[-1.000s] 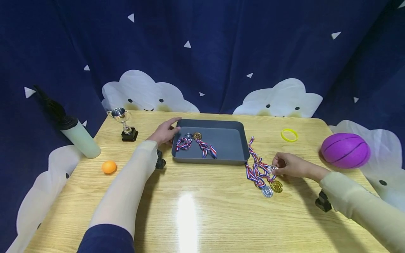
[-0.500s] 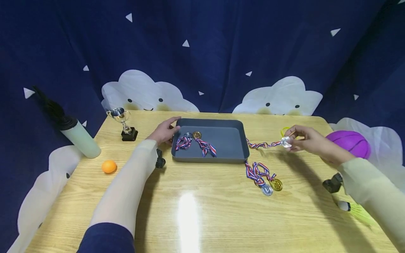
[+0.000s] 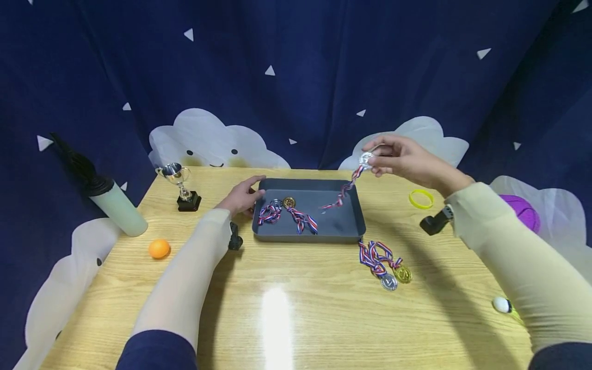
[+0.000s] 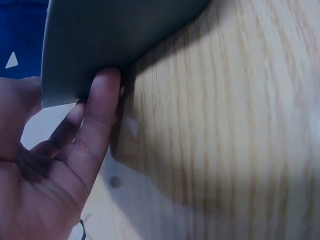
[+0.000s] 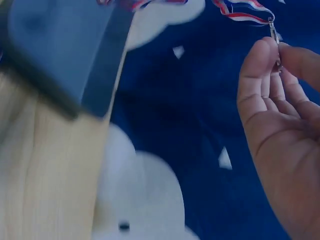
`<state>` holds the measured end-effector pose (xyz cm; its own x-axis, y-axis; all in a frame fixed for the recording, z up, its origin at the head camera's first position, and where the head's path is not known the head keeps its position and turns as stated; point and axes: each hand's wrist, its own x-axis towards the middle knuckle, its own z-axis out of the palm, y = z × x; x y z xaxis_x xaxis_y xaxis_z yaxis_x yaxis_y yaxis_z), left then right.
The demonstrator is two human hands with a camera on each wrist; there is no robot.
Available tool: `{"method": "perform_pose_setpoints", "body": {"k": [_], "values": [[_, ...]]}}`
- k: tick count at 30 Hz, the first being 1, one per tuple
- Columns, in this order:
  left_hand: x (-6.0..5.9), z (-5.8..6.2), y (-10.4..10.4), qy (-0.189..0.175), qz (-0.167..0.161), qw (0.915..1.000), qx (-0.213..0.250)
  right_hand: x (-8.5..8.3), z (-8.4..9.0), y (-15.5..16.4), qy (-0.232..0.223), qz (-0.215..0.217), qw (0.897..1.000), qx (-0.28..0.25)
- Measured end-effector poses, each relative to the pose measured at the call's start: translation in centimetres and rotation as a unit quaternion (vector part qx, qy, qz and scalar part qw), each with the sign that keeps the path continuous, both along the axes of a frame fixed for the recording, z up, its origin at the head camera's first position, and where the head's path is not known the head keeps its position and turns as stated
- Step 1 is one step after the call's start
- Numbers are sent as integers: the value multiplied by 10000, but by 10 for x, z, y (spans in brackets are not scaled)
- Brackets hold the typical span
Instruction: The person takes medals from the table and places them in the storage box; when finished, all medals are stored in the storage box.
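My right hand (image 3: 393, 156) is raised above the right end of the grey tray (image 3: 351, 192) and pinches a silver medal (image 3: 366, 159). Its red, white and blue ribbon (image 3: 343, 191) hangs down into the tray. In the right wrist view my fingers (image 5: 260, 75) grip the medal's clip below the ribbon (image 5: 240, 12). My left hand (image 3: 240, 195) holds the tray's left end, fingers (image 4: 97, 115) pressed against its corner (image 4: 70, 65). Two medals (image 3: 282, 203) with ribbons lie in the tray's left half. Two more medals (image 3: 393, 277) lie on the table in front of the tray.
On the wooden table (image 3: 296, 308) stand a small silver trophy (image 3: 178, 180) and a pale pump (image 3: 108, 198) at the left, with an orange ball (image 3: 159, 248). A yellow wristband (image 3: 422, 198), a purple ball (image 3: 527, 213) and a shuttlecock (image 3: 501, 304) lie at the right.
My right hand picked a silver medal from the pile on the table, lifted it to the right, then carried it up and left over the tray. The left hand stayed put.
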<state>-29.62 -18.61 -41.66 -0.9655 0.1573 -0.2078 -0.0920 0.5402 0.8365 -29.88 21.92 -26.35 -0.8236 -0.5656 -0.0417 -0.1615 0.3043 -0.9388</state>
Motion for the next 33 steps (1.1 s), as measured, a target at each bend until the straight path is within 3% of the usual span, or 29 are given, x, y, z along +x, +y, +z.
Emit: {"method": "perform_pose_setpoints", "body": {"k": [7, 14, 18, 23, 28, 33], "values": [[-2, -2, 0, -101, -1, 9999, 33, -22, -43, -64, -260, 457, 9932, 1042], [-3, -1, -1, -45, -51, 10000, 43, -40, -90, -102, 123, 427, 9822, 1827], [-1, -1, -1, -79, -14, 9999, 78, -43, -108, -118, 411, 277, 9699, 2384], [0, -2, -1, -52, -17, 10000, 24, -44, -120, -128, 468, 27, 9540, 2962], [1, 0, -1, -37, 16, 10000, -26, -44, -124, -132, 806, 2, 9379, 3375], [0, -1, -1, -33, -24, 10000, -34, -41, -126, -133, 880, -12, 9335, 3476]]}}
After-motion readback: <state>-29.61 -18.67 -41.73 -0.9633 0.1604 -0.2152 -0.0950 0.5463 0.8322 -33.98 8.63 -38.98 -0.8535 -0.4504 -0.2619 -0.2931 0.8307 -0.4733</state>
